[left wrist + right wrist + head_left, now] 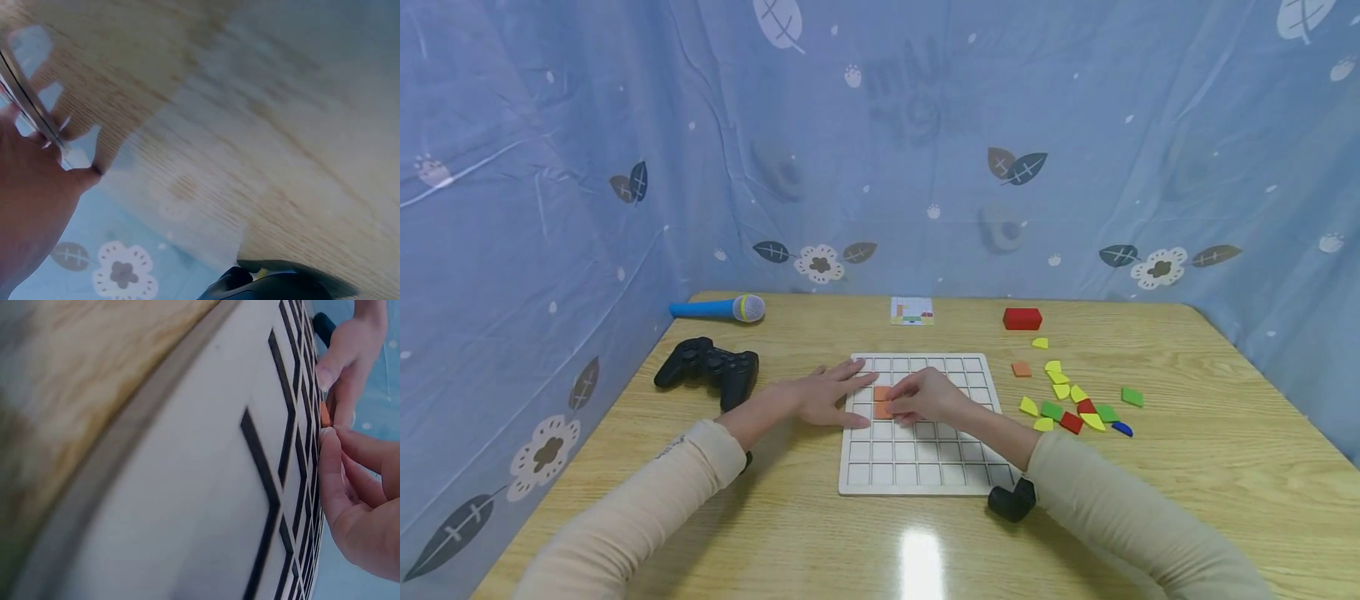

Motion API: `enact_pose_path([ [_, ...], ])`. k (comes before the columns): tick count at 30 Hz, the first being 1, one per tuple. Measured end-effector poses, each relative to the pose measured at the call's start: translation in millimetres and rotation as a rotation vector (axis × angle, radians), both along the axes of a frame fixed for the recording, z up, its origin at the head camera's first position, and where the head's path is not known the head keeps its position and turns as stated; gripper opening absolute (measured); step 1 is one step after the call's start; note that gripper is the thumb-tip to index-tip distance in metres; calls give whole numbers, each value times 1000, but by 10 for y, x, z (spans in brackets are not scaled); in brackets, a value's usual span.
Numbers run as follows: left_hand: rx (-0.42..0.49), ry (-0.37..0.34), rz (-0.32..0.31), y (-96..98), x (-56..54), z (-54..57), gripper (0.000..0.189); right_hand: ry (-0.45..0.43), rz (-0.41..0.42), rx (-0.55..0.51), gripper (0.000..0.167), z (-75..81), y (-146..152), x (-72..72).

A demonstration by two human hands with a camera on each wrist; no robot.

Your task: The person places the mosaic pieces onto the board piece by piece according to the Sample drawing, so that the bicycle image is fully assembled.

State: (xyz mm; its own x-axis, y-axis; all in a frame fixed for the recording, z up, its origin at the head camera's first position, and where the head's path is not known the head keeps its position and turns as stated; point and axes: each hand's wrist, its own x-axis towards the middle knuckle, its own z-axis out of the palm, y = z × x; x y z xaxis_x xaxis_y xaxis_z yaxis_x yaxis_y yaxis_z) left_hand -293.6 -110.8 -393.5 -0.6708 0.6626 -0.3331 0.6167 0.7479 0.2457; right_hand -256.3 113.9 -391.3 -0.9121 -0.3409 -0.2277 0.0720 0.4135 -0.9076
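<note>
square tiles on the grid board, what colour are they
The square tiles are orange, clearest in the head view.

The board (913,490) is showing white squares within a dark grid; its two tiles (882,392) are showing orange. Scattered pieces (1028,407) are mixing yellow, green, red, blue and orange, while a block (1022,319) is showing red. The microphone (703,309) is pairing blue with yellow and grey. White flowers (820,264) and brown and grey leaves (1030,169) are patterning the blue curtain (887,125).

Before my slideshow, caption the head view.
Right hand at orange tiles on gridded board, left hand spread across its edge.
</note>
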Motion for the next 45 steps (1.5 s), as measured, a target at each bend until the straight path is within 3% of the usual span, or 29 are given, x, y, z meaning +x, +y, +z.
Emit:
enact_pose_path([
  [6,20,-5,-1,5,23,22,85,63,36,44,16,4,4,7],
  [10,18,0,-1,9,37,36,84,54,60,20,21,28,17,8],
  [18,12,-8,8,10,36,32,85,-95,127,-42,38,87,79,-26],
  [23,16,-9,10,12,42,33,85,-220,176,-151,40,47,201,-47],
  [30,21,-8,7,16,74,80,84,-328,112,-228,40,26,490,-32],
  [45,28,-3,-7,-4,47,56,84,-337,66,-267,45,82,1191,-13],
])
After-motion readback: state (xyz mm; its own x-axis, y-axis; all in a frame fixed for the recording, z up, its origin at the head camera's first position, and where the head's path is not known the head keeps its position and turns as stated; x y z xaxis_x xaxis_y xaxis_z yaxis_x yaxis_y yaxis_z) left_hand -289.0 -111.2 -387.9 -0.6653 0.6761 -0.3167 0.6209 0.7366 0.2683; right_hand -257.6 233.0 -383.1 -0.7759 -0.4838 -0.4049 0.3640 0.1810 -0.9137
